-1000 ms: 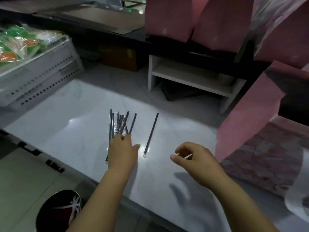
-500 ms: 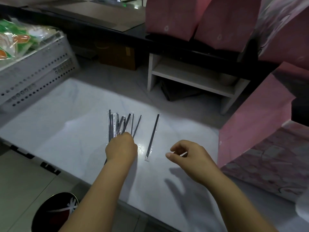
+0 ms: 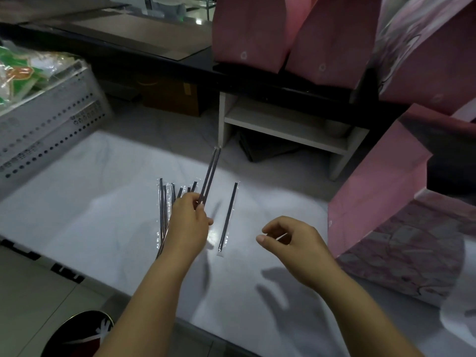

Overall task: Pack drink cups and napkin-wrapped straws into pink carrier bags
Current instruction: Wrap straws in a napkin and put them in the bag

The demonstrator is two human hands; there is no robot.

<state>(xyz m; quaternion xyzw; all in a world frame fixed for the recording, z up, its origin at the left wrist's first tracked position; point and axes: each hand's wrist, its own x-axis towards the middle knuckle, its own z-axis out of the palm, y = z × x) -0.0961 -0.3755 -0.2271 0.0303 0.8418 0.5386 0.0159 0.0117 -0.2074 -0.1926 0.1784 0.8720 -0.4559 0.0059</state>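
Left hand: pinches two wrapped straws, held up off the white counter. Right hand: fingers curled round a pale sliver; whether it grips anything cannot be told. Straw pile and single straw: flat on the counter. Pink bag: stands near, to the right. No cups or napkins in view; packing judged barely begun.
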